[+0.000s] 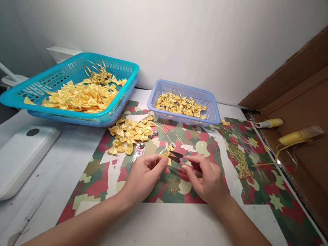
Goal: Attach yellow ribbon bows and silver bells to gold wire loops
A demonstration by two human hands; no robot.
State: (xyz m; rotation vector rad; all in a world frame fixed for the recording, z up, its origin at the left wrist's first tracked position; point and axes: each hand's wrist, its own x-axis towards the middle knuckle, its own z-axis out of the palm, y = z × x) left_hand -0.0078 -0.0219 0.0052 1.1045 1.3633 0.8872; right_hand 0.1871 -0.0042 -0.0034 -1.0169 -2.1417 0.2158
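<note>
My left hand (pixel 147 174) pinches a yellow bow (pixel 168 152) with a gold cord looped around it and a small silver bell at its top. In my right hand (pixel 206 177) is a pair of small dark scissors (pixel 178 157), whose blades point left and reach the bow by my left fingertips. Behind my left hand lies a pile of loose yellow bows (pixel 130 133), with a few silver bells (pixel 141 145) at its right side. Gold cords (pixel 166 132) run from the bow back over the patterned sheet.
A teal basket (pixel 107 115) of yellow bows stands back left; a purple basket (pixel 181 119) of corded bows stands behind my hands. A white power bank (pixel 16 160) lies left. Thread clippings (pixel 242 161) and yellow spools (pixel 299 135) are right, beside a cardboard wall (pixel 312 81).
</note>
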